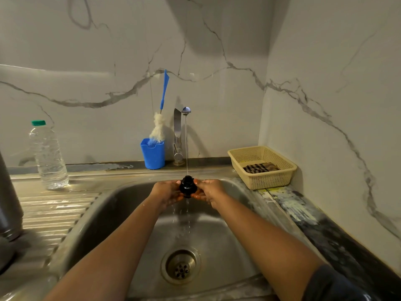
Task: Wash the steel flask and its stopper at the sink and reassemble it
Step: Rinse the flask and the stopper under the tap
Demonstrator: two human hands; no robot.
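Over the steel sink (121, 205) I hold the black stopper (188, 186) under a thin stream of water from the tap (178, 135). My left hand (168, 192) grips it from the left and my right hand (208, 191) from the right, fingers curled round it. Water drips off the stopper toward the drain (180, 266). The steel flask (8, 205) stands upright on the draining board at the far left edge, partly cut off by the frame.
A clear plastic bottle (48, 157) with a green cap stands on the draining board. A blue cup (153, 156) holds a bottle brush (161, 118) beside the tap. A beige basket (262, 167) with a checked cloth sits at the right, near the corner wall.
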